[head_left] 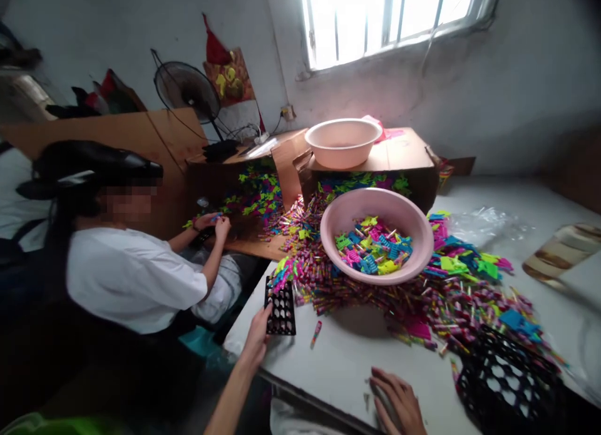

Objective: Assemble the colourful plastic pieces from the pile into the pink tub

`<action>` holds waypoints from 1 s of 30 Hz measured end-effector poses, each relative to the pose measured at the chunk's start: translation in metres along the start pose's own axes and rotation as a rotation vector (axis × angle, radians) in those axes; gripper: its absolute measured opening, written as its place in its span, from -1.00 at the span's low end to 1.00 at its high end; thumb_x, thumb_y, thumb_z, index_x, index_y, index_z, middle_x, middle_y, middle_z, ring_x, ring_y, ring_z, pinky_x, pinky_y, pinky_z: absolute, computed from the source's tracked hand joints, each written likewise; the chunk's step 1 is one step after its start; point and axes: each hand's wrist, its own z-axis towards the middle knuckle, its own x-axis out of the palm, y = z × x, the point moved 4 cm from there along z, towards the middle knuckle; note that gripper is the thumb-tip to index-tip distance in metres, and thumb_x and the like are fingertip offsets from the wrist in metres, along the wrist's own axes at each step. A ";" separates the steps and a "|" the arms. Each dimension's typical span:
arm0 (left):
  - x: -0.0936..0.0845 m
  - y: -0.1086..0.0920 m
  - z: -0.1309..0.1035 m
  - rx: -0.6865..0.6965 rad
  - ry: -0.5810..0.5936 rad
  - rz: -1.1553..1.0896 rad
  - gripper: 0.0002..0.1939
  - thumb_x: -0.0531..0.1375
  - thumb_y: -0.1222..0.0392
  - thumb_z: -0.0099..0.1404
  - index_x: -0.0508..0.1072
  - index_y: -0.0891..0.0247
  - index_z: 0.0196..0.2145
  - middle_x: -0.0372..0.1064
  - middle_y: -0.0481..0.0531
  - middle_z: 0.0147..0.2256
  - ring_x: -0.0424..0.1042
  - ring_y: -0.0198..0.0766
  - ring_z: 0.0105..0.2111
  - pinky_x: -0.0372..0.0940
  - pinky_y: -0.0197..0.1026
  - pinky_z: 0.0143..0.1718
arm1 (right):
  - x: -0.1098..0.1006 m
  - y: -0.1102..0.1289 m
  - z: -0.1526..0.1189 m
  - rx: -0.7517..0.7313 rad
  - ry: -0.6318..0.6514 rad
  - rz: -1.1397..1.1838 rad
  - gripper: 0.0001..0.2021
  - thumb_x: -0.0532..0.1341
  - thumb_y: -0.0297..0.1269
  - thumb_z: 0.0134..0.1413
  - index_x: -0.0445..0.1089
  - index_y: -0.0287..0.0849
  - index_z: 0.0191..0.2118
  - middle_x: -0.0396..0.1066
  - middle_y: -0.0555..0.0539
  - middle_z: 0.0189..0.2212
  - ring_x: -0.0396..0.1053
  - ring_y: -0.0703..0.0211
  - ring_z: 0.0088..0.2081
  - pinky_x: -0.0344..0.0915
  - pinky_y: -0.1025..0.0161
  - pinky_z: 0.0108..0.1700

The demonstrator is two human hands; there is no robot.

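My left hand [257,336] grips the near left side of a black tray with rows of holes [282,313], thumb on top. Bright plastic pieces in pink, green and blue [286,272] lie at the tray's far end. Close to the table's front edge, my right hand [397,400] rests with its fingers stretched out and slightly apart; nothing shows in it. A single small printed tube [316,335] lies on the white table between my hands. Beyond it spreads a heap of similar small tubes [347,296], and a pink basin [328,235] holding colourful plastic pieces sits in the heap.
Black perforated trays [507,375] lie at the right front. A clear bottle [563,250] and a plastic bag [491,225] are farther right. Another basin [342,147] stands on a cardboard box [404,150]. A person in a white shirt [136,275] sits left, hands on small pieces.
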 end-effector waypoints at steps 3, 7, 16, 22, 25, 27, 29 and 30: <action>0.006 0.038 -0.027 -0.012 -0.044 -0.054 -0.48 0.10 -0.25 0.33 0.38 0.17 0.04 0.54 0.13 -0.25 0.58 -0.05 -0.33 0.45 -0.09 -0.40 | -0.010 0.006 0.012 0.008 0.119 0.056 -0.70 0.19 -0.26 0.25 0.48 0.07 0.06 0.51 -0.08 0.07 0.47 -0.07 0.05 0.46 0.02 0.03; 0.001 0.057 -0.024 -0.027 -0.113 0.045 -0.50 0.21 -0.15 0.25 0.42 0.25 0.00 0.53 0.12 -0.34 0.54 -0.03 -0.42 0.43 -0.04 -0.38 | -0.014 0.009 0.021 0.086 0.162 0.125 -0.73 0.13 -0.27 0.32 0.46 0.01 0.06 0.47 -0.12 0.07 0.41 -0.07 0.09 0.38 -0.05 0.11; -0.012 0.019 0.002 0.145 -0.497 0.565 -0.55 0.12 0.10 0.36 0.36 0.34 0.13 0.17 0.37 0.23 0.07 0.24 0.28 0.03 0.27 0.24 | -0.008 0.006 0.015 0.140 0.159 0.144 -0.73 0.15 -0.24 0.33 0.40 0.05 0.09 0.42 -0.08 0.09 0.33 -0.06 0.13 0.29 -0.08 0.16; 0.047 0.034 -0.027 0.140 -0.597 0.680 -0.30 0.15 -0.11 0.31 0.22 0.49 0.20 0.14 0.51 0.18 0.15 0.38 0.14 0.12 0.43 0.08 | -0.010 0.012 0.024 0.122 0.110 0.094 -0.77 0.17 -0.32 0.29 0.43 0.05 0.01 0.48 -0.04 0.00 0.40 -0.02 0.05 0.37 0.03 0.05; 0.048 0.033 -0.011 0.190 -0.590 0.652 -0.34 0.17 -0.13 0.28 0.28 0.43 0.15 0.22 0.46 0.12 0.20 0.37 0.10 0.14 0.45 0.07 | -0.012 0.016 0.028 0.140 0.116 0.106 -0.74 0.15 -0.38 0.29 0.42 0.05 0.02 0.47 -0.04 0.02 0.38 0.01 0.07 0.36 0.05 0.08; 0.038 0.026 0.002 0.217 -0.634 0.604 -0.35 0.20 -0.14 0.26 0.28 0.36 0.14 0.23 0.43 0.11 0.18 0.44 0.11 0.14 0.53 0.03 | -0.013 0.018 0.029 0.157 0.115 0.120 -0.73 0.13 -0.42 0.29 0.42 0.05 0.01 0.46 -0.04 0.02 0.38 0.01 0.08 0.35 0.05 0.09; 0.031 0.013 0.002 0.260 -0.723 0.546 -0.30 0.22 -0.13 0.25 0.18 0.27 0.22 0.12 0.45 0.19 0.07 0.53 0.17 0.06 0.62 0.03 | -0.013 0.020 0.031 0.181 0.105 0.128 -0.73 0.13 -0.45 0.28 0.42 0.04 -0.01 0.47 -0.05 0.00 0.38 0.01 0.07 0.35 0.05 0.08; 0.033 0.003 -0.004 0.302 -0.751 0.520 -0.28 0.23 -0.11 0.26 0.12 0.22 0.26 0.08 0.44 0.22 0.04 0.52 0.20 0.03 0.63 0.06 | -0.013 0.021 0.032 0.191 0.100 0.132 -0.73 0.13 -0.46 0.28 0.42 0.04 -0.03 0.47 -0.04 -0.01 0.38 0.01 0.06 0.35 0.05 0.07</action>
